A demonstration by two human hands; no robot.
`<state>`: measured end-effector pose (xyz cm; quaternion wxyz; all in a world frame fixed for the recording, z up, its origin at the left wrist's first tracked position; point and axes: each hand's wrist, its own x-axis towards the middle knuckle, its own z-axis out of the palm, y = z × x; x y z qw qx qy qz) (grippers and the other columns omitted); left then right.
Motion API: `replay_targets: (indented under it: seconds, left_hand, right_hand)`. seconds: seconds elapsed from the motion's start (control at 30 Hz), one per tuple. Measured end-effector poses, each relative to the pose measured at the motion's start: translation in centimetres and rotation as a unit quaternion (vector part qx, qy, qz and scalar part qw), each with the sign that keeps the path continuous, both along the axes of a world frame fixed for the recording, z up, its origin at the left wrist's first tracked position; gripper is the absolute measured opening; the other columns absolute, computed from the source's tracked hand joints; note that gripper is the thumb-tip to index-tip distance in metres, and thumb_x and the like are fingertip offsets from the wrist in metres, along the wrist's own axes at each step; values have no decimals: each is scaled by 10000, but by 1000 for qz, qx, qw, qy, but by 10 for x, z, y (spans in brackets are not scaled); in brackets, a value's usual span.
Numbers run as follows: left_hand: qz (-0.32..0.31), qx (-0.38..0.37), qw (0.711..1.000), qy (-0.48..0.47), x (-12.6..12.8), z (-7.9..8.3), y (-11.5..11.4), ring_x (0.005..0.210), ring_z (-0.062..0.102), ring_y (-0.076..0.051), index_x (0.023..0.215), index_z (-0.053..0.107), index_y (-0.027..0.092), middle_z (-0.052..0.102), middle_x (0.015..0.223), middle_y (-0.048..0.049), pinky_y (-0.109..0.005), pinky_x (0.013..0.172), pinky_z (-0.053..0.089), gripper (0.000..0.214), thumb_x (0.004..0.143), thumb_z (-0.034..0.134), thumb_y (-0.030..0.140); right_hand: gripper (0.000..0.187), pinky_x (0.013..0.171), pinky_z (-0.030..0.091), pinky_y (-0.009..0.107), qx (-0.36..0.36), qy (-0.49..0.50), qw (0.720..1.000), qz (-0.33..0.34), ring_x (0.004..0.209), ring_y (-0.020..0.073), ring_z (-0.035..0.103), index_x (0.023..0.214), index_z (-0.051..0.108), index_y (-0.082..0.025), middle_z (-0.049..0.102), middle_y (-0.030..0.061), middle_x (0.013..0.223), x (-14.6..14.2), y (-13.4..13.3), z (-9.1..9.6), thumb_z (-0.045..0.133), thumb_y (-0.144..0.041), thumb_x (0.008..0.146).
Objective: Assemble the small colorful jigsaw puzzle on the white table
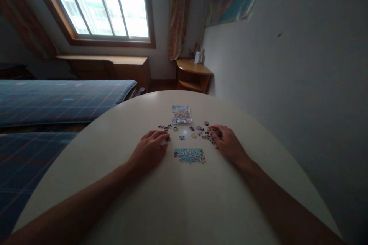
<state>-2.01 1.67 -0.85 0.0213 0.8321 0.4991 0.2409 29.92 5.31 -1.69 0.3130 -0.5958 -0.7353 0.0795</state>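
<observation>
Taking the joined part of the puzzle (pixel 188 155) as the clock's centre, with twelve away from the person, it lies flat on the round white table (pixel 184 203), between the two wrists and touched by neither hand. The left hand (pixel 151 144) rests toward ten o'clock, fingers bent, tips at a small loose piece (pixel 168 139); whether they pinch it I cannot tell. The right hand (pixel 228 143) is toward two, fingers curled over the edge of a pile of pieces (pixel 206 136), partly hiding it; whether they grip any is unclear.

A blue piece (pixel 181 138) lies alone at eleven and a yellowish piece (pixel 194 136) just past twelve, both between the joined part and the picture sheet (pixel 181 115), which lies at about twelve. More pieces (pixel 169 126) are scattered beyond the left fingertips.

Off the table, a checked mattress (pixel 63 99) stands at ten, close by the table's edge. A desk (pixel 126 60) and a bright window (pixel 132 7) are at eleven, a corner shelf (pixel 194 67) at twelve, and a pale wall (pixel 301 65) between one and two.
</observation>
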Motion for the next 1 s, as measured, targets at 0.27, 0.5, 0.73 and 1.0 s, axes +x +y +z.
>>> replay_targets:
  seconds: [0.27, 0.5, 0.73, 1.0]
  left_hand:
    - [-18, -21, 998, -62, -1, -6, 8, 1030, 624, -229, 1004, 691, 230, 714, 1065, -49, -420, 952, 508, 176, 932, 530, 219]
    - [59, -21, 995, -77, -5, -3, 12, 1035, 627, -252, 1037, 663, 237, 705, 1081, -56, -457, 961, 486, 169, 910, 552, 239]
    - [84, -23, 994, -65, -5, -1, 13, 1066, 628, -277, 1064, 655, 217, 713, 1088, -73, -465, 974, 481, 219, 869, 563, 175]
    - [71, -33, 992, -94, -5, -3, 14, 1072, 645, -248, 1071, 660, 222, 724, 1102, -66, -435, 983, 494, 251, 859, 554, 143]
  right_hand:
    - [308, 1020, 439, 465, -1, -25, 1000, 0, 1096, 279, 594, 1127, 657, -170, 688, 129, 1165, -4, -4, 3, 491, -352, 942]
    - [337, 1018, 439, 477, -3, -20, 1000, -9, 1112, 288, 585, 1136, 659, -182, 681, 130, 1178, -4, -4, 3, 475, -390, 945]
    - [354, 1029, 432, 471, 1, -23, 1000, -4, 1111, 287, 589, 1147, 650, -169, 680, 138, 1186, -5, -4, 3, 461, -397, 953]
    - [336, 1019, 436, 474, 2, -26, 1000, -3, 1109, 286, 590, 1138, 659, -185, 683, 127, 1186, -6, -5, 4, 467, -385, 948]
